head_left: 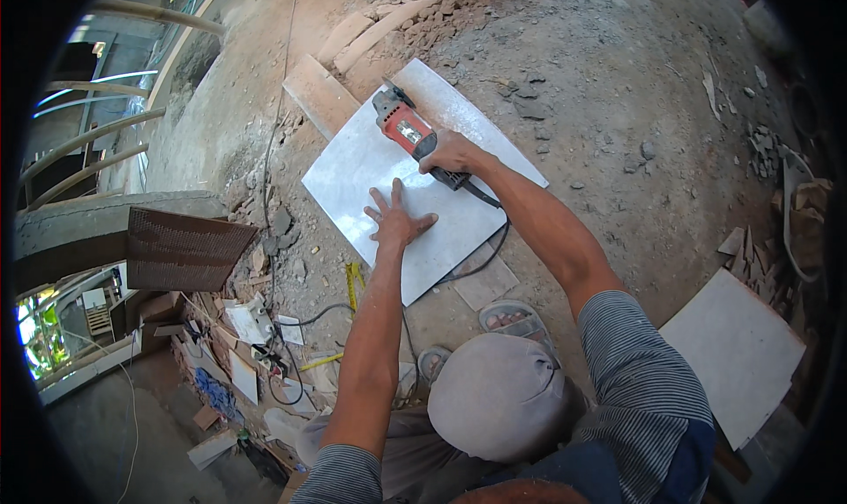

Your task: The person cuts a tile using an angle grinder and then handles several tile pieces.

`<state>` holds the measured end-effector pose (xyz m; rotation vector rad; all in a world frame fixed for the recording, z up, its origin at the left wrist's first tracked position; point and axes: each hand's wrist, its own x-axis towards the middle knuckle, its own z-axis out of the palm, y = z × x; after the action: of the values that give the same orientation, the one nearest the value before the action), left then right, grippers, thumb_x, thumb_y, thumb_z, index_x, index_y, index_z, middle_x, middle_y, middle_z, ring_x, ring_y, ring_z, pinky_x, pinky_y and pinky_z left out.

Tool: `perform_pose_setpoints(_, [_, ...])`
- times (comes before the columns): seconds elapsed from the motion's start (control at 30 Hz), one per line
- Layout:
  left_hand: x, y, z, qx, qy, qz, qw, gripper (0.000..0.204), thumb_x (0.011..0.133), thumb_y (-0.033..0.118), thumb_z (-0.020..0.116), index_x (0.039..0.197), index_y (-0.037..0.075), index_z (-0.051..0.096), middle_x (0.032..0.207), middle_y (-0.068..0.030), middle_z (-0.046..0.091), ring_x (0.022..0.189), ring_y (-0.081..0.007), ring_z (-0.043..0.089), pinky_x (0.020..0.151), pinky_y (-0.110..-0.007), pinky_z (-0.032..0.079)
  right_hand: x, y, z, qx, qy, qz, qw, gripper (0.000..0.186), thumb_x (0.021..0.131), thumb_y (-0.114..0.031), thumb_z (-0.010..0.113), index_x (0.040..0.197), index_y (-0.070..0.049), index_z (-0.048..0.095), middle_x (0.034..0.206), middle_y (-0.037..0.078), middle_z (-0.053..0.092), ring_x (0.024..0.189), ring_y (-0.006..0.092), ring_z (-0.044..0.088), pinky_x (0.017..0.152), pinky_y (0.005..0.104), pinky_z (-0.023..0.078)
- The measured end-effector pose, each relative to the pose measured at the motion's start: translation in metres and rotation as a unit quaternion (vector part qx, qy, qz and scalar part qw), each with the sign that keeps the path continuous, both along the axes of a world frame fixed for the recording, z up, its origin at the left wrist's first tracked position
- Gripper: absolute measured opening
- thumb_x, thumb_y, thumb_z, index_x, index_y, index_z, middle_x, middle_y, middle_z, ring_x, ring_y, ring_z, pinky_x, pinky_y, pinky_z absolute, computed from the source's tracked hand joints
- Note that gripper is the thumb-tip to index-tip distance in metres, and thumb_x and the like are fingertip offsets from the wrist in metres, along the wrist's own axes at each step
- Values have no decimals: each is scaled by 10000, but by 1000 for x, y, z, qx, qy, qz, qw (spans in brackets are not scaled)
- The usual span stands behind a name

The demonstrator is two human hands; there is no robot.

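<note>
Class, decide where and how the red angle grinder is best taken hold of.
Probably by the dark rear grip of the angle grinder, from the person's right, as the right hand does: the long body lies with its head pointing away.

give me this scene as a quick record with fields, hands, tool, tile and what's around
left hand: left hand laid on the white tile, fingers spread
right hand: right hand gripping the angle grinder by its rear part
tool: red and black body, head at the tile's far-left edge
tile: large, lying near ground level
left side: brown ridged panel, yellow measuring strip
right side: second pale tile
</note>
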<state>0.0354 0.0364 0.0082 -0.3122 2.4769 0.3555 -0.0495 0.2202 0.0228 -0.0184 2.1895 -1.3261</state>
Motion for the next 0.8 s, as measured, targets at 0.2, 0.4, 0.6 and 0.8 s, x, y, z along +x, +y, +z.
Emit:
perform_pose_setpoints(0.2, [0,-4,-3,-7,4,-3,1000,1208,581,550,834,1509,301,101,1557,-225,-60,1368,-578,46,952,-764,298,62,21,-4,14,1,-16,1000,794,545,-322,781,1164,100,516,987,234,652,888,321,641,808,347,504])
perform_pose_setpoints(0.4, [0,-2,-1,-5,3,-6,1000,1214,574,552,836,1509,299,103,1555,-232,-56,1366,-582,49,957,-757,304,44,15,-10,6,8,-23,1000,716,547,-320,773,1085,108,575,989,258,655,894,325,655,788,341,517])
perform_pose_setpoints(0.6, [-1,0,4,-3,-20,10,1000,1185,615,521,827,1510,329,75,1565,-189,-101,1400,-525,6,977,-759,268,-22,-13,-14,-25,24,-12,999,643,550,-296,784,1038,79,599,882,189,672,755,273,643,713,324,512])
perform_pose_setpoints(0.8, [0,2,2,2,-19,8,1000,1186,613,524,828,1509,332,76,1565,-184,-117,1401,-522,-2,977,-759,269,-63,-34,-16,-25,19,-23,999,672,538,-323,795,1045,80,617,947,211,673,833,275,661,757,323,521])
